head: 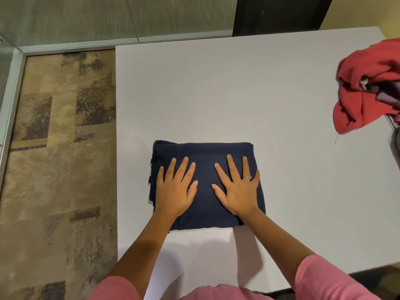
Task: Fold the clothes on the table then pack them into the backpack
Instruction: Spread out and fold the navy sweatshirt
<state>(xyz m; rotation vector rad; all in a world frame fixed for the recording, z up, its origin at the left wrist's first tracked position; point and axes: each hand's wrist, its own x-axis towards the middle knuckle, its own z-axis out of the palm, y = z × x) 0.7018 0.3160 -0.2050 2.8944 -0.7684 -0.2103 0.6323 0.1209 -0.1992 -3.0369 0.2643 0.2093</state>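
Note:
A navy blue garment (204, 152) lies folded into a compact rectangle near the front of the white table (238, 87). My left hand (176, 187) presses flat on its left half, fingers straight and spread. My right hand (238, 187), wearing a ring, presses flat on its right half in the same way. A crumpled red garment (363, 87) sits in a heap at the table's right edge, partly cut off by the frame, with grey fabric (387, 96) showing inside it. No backpack is in view.
The table's left edge runs alongside patterned brown carpet (58, 148). A dark panel (279, 14) stands behind the table's far edge. A grey object (396, 144) peeks in at the right edge below the red heap.

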